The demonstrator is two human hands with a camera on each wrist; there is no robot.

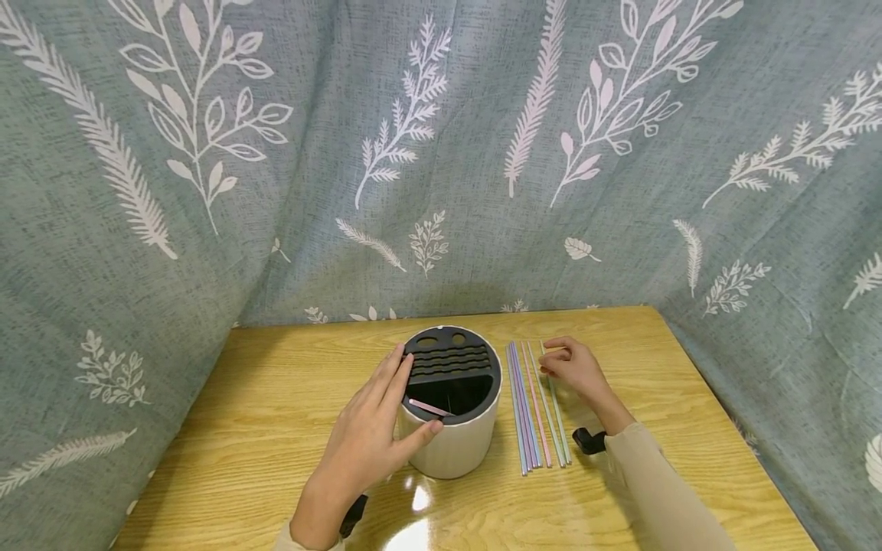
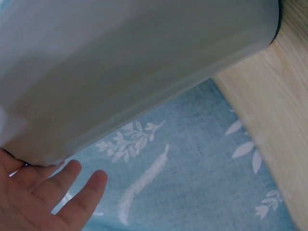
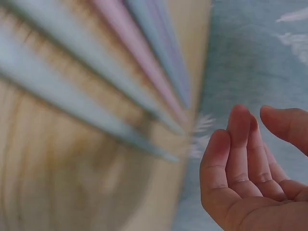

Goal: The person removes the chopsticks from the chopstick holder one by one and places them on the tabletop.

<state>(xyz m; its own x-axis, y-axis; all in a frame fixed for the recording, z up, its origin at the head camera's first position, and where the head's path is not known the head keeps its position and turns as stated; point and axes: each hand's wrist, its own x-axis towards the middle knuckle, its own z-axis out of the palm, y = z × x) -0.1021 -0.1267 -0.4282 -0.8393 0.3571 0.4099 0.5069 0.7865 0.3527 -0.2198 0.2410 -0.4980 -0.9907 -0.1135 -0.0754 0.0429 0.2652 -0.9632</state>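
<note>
A white round container [image 1: 455,450] stands on the table, its dark top holding two round holes, wavy slots and one large opening. Inside that opening a thin pink stick [image 1: 427,406] leans against the front rim. My left hand [image 1: 365,432] rests on the container's left rim, fingers fairly straight and thumb stretched along the front. To the right lie several thin pastel sticks [image 1: 527,413] side by side, in blue, purple, pink and green. Over the far end of the rightmost green stick [image 1: 556,405] hovers my right hand [image 1: 575,371]. Its fingers bend loosely, thumb apart from them, with nothing held [image 3: 250,163].
The wooden table [image 1: 276,413] ends at a blue-green curtain [image 1: 310,252] with white leaf patterns, which hangs behind and along both sides. A black strap piece [image 1: 589,441] sits at my right wrist, another [image 1: 354,516] at my left.
</note>
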